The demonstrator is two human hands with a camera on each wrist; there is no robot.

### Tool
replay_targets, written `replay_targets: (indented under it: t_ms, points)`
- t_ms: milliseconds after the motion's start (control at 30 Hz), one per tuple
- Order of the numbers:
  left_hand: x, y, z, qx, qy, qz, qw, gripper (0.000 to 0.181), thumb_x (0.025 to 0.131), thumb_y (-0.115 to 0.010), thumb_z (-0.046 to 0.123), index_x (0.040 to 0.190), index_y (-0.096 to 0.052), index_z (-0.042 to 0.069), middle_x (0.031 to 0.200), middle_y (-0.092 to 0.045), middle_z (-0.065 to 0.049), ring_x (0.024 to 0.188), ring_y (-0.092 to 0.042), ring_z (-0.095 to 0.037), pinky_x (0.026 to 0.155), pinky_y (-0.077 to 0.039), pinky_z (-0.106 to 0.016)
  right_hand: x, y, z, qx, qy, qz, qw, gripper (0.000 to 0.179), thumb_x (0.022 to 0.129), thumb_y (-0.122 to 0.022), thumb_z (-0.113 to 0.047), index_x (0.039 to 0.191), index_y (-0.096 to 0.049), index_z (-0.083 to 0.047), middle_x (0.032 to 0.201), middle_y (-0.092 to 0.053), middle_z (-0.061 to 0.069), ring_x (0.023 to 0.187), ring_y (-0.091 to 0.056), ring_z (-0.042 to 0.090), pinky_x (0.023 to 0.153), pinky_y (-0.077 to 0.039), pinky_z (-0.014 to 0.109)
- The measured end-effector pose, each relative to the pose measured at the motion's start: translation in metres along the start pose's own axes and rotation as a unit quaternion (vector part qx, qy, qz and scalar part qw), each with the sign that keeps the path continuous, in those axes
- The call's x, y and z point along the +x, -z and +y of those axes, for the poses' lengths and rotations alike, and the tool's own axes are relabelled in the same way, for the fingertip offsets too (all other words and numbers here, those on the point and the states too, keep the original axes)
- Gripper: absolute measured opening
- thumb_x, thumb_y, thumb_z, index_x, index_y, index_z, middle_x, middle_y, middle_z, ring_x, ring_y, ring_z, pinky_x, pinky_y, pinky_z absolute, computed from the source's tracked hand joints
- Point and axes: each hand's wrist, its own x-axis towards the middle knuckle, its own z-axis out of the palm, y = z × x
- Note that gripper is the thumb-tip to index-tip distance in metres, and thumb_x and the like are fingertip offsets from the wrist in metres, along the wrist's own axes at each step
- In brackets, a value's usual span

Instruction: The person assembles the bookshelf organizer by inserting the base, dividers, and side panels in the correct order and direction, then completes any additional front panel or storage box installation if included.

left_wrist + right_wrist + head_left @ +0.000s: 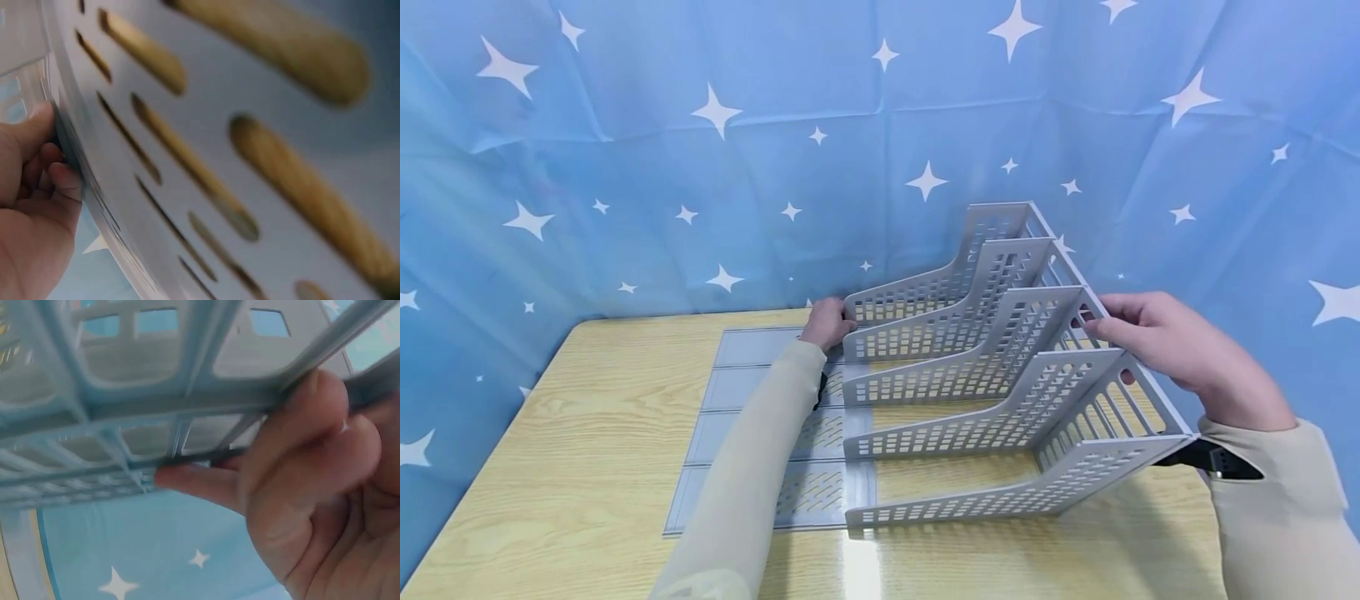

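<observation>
A grey plastic file rack (940, 383) with several perforated dividers stands on the table, its barred back on the right. To its left lies a flat grey slotted panel (700, 450) in several sections, meeting the dividers' front ends. My left hand (827, 323) pinches the far corner, where the farthest divider's front end meets the panel. In the left wrist view, its fingers (65, 178) curl against the panel's edge. On the right, my right hand (1180, 350) grips the barred back, fingers curled round a bar; some fingertips are hidden behind it in the head view.
The wood-grain table (572, 433) extends left and in front of the rack. A blue curtain (760, 192) with white stars hangs close behind and along both sides. A dark band (1217, 458) circles the right wrist, close to the rack's near back corner.
</observation>
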Motion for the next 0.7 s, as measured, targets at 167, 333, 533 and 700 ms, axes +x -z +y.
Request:
replay_targets:
  t_ms: [167, 333, 533, 700]
  points:
    - [-0.004, 0.005, -0.006, -0.019, -0.008, -0.010, 0.9997, 0.017, 0.097, -0.074, 0.017, 0.101, -0.078, 0.001, 0.099, -0.069, -0.015, 0.090, -0.064, -0.028, 0.079, -0.054, -0.042, 0.009, -0.006, -0.014, -0.003, 0.019, 0.001, 0.9998, 0.030, 0.103, -0.049, -0.004, 0.123, -0.066, 0.011, 0.078, -0.064, 0.002, 0.052, -0.057, 0.014, 0.048, -0.053, 0.033]
    - [-0.005, 0.013, -0.013, -0.052, 0.002, -0.058, 0.9970, 0.021, 0.101, -0.068, 0.018, 0.112, -0.076, 0.003, 0.113, -0.070, -0.015, 0.096, -0.062, -0.026, 0.087, -0.052, -0.042, 0.017, -0.010, -0.020, -0.011, 0.029, -0.008, 0.9995, 0.031, 0.103, -0.047, -0.005, 0.122, -0.066, 0.012, 0.074, -0.068, 0.002, 0.051, -0.059, 0.014, 0.050, -0.052, 0.032]
    - [-0.013, 0.030, -0.019, -0.097, 0.008, -0.091, 0.9912, 0.035, 0.098, -0.064, 0.008, 0.132, -0.066, 0.001, 0.129, -0.066, -0.019, 0.116, -0.061, -0.031, 0.101, -0.050, -0.045, 0.021, -0.014, -0.015, -0.010, 0.033, -0.011, 0.9994, 0.028, 0.103, -0.048, -0.002, 0.118, -0.065, 0.013, 0.070, -0.063, -0.001, 0.050, -0.057, 0.012, 0.048, -0.051, 0.032]
    - [-0.036, 0.069, -0.031, -0.063, 0.038, -0.053, 0.9959, 0.043, 0.097, -0.053, 0.005, 0.139, -0.055, -0.005, 0.133, -0.060, -0.024, 0.122, -0.058, -0.039, 0.103, -0.050, -0.050, 0.025, -0.017, -0.013, -0.019, 0.040, -0.004, 0.9990, 0.028, 0.102, -0.048, -0.005, 0.117, -0.067, 0.011, 0.068, -0.063, 0.000, 0.048, -0.056, 0.012, 0.048, -0.050, 0.031]
